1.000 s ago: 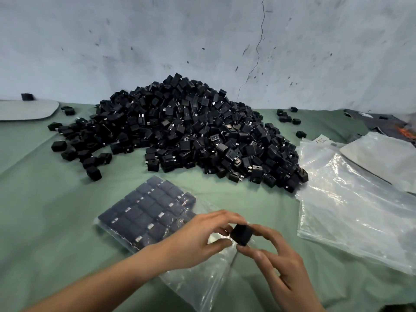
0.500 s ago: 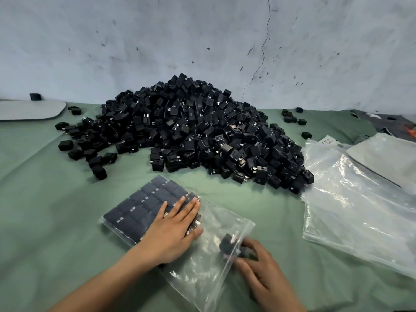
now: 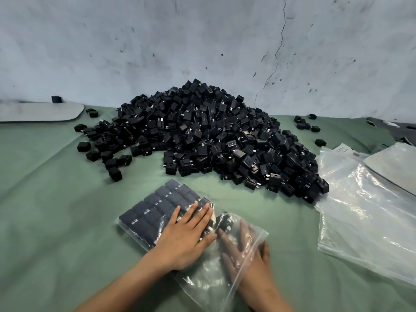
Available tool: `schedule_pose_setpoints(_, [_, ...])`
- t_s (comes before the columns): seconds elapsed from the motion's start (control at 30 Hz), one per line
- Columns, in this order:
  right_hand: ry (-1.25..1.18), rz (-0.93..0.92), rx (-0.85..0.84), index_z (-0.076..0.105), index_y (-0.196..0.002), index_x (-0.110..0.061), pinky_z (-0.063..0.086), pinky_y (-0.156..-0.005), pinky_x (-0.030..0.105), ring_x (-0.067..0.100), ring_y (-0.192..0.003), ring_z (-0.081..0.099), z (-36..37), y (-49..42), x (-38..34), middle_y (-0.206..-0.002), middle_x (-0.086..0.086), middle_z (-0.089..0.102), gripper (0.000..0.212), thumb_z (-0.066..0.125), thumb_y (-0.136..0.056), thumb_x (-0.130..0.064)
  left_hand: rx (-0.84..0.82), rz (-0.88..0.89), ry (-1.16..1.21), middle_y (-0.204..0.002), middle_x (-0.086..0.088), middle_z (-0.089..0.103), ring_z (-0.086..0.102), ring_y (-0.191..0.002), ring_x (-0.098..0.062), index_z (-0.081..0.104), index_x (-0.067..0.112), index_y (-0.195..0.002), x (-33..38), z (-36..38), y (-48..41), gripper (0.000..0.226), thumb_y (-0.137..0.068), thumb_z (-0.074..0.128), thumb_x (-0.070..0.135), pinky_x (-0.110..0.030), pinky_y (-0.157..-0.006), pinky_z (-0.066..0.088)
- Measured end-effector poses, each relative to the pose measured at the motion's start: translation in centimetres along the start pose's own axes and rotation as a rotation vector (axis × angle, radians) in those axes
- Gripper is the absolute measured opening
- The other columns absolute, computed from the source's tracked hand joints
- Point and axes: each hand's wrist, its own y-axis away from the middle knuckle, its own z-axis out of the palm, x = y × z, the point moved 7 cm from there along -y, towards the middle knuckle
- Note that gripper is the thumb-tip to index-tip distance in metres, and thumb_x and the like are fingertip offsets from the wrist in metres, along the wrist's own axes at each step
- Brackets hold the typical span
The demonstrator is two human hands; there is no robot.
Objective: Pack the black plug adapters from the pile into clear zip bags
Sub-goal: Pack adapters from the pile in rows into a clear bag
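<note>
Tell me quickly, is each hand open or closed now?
Left hand: open, pressing flat on the zip bag.
Right hand: open, lying flat inside the zip bag, gripping nothing.

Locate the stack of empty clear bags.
In the head view, the empty clear bags lie on the green cloth at the right, just right of the adapter pile.

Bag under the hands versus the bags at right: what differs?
The bag under the hands holds rows of black plug adapters; the bags at right look empty. The left hand presses on the first, the right hand is inside it; no hand touches the others. Both are clear plastic.
</note>
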Motion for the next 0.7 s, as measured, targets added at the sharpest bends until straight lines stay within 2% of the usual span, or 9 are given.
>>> schedule_pose_setpoints(0.07, [0.047,0.076,-0.027,-0.030,-0.136,-0.046,-0.049,-0.080,0.039,0.012,-0.123,-0.052,-0.1,0.5,0.3,-0.140,0.001,-0.048,0.057,0.009,-0.096,-0.058,0.003,0.001,0.010,-0.152,0.020,-0.028,-0.031,-0.140,-0.008,-0.026,0.036,-0.143,0.0,0.0,0.1,0.079,-0.073,-0.020,0.073,-0.045,-0.117,-0.018])
schedule_pose_setpoints(0.1, [0.086,0.081,-0.039,-0.031,-0.136,-0.038,-0.051,-0.075,0.038,0.011,-0.125,-0.050,-0.3,0.6,0.1,-0.143,-0.001,-0.044,0.059,0.009,-0.097,-0.056,0.005,0.001,0.013,-0.152,0.020,-0.028,-0.031,-0.140,-0.008,-0.026,0.036,-0.143,0.1,0.0,0.1,0.079,-0.073,-0.021,0.073,-0.045,-0.117,-0.018])
schedule_pose_setpoints(0.17, [0.093,0.068,-0.065,-0.030,-0.136,-0.024,-0.051,-0.074,0.035,0.015,-0.131,-0.039,-0.8,0.4,-0.4,-0.145,-0.005,-0.037,0.061,0.009,-0.099,-0.052,0.009,-0.001,0.011,-0.152,0.021,-0.028,-0.032,-0.139,-0.008,-0.026,0.036,-0.142,0.0,0.0,0.1,0.079,-0.073,-0.021,0.073,-0.045,-0.117,-0.018])
schedule_pose_setpoints(0.23, [0.030,0.063,-0.082,-0.030,-0.135,-0.016,-0.048,-0.082,0.035,0.010,-0.128,-0.040,-1.1,0.3,-0.7,-0.145,-0.005,-0.035,0.063,0.009,-0.100,-0.051,0.012,-0.004,0.009,-0.152,0.021,-0.028,-0.031,-0.140,-0.007,-0.026,0.036,-0.142,0.0,0.0,0.0,0.077,-0.073,-0.020,0.072,-0.045,-0.117,-0.018])
schedule_pose_setpoints(0.33, [-0.020,0.045,-0.105,-0.031,-0.134,-0.017,-0.035,-0.102,0.047,0.002,-0.125,-0.042,-0.8,0.2,-1.2,-0.144,-0.005,-0.035,0.062,0.010,-0.100,-0.050,0.011,-0.004,0.006,-0.152,0.021,-0.027,-0.031,-0.140,-0.007,-0.026,0.036,-0.142,0.1,0.0,0.0,0.078,-0.073,-0.021,0.072,-0.045,-0.117,-0.018])
schedule_pose_setpoints(0.47, [-0.053,0.060,-0.055,-0.023,-0.140,-0.026,-0.044,-0.089,0.045,0.008,-0.138,-0.023,-0.9,-0.9,-1.9,-0.148,-0.016,-0.023,0.059,0.011,-0.100,-0.050,0.011,-0.011,-0.008,-0.153,0.021,-0.025,-0.030,-0.140,-0.008,-0.025,0.036,-0.142,-0.1,0.1,0.0,0.063,-0.090,-0.006,0.066,-0.044,-0.116,-0.019])
schedule_pose_setpoints(0.53, [-0.085,0.090,-0.023,-0.017,-0.147,-0.029,-0.036,-0.097,0.048,0.008,-0.140,-0.020,-0.9,-1.3,-1.9,-0.154,-0.014,-0.018,0.060,0.013,-0.100,-0.050,0.005,-0.006,-0.004,-0.152,0.022,-0.025,-0.029,-0.141,-0.008,-0.025,0.037,-0.142,-0.1,0.2,0.0,0.062,-0.091,-0.004,0.065,-0.044,-0.116,-0.019])
schedule_pose_setpoints(0.63, [-0.147,0.130,0.025,-0.015,-0.149,-0.033,-0.026,-0.107,0.047,0.007,-0.136,-0.024,-0.7,-1.3,-1.6,-0.159,-0.010,-0.010,0.060,0.015,-0.100,-0.050,-0.019,0.005,0.016,-0.151,0.025,-0.025,-0.030,-0.140,-0.008,-0.025,0.040,-0.142,-0.1,0.2,0.1,0.073,-0.077,-0.016,0.072,-0.045,-0.117,-0.018])
schedule_pose_setpoints(0.7, [-0.150,0.178,0.046,-0.015,-0.149,-0.034,-0.019,-0.111,0.047,0.013,-0.143,-0.015,-0.8,-1.3,-1.2,-0.160,-0.004,-0.004,0.062,0.016,-0.099,-0.051,-0.027,-0.001,0.025,-0.151,0.026,-0.024,-0.029,-0.140,-0.007,-0.023,0.041,-0.142,0.0,0.2,-0.1,0.073,-0.077,-0.015,0.073,-0.046,-0.117,-0.018])
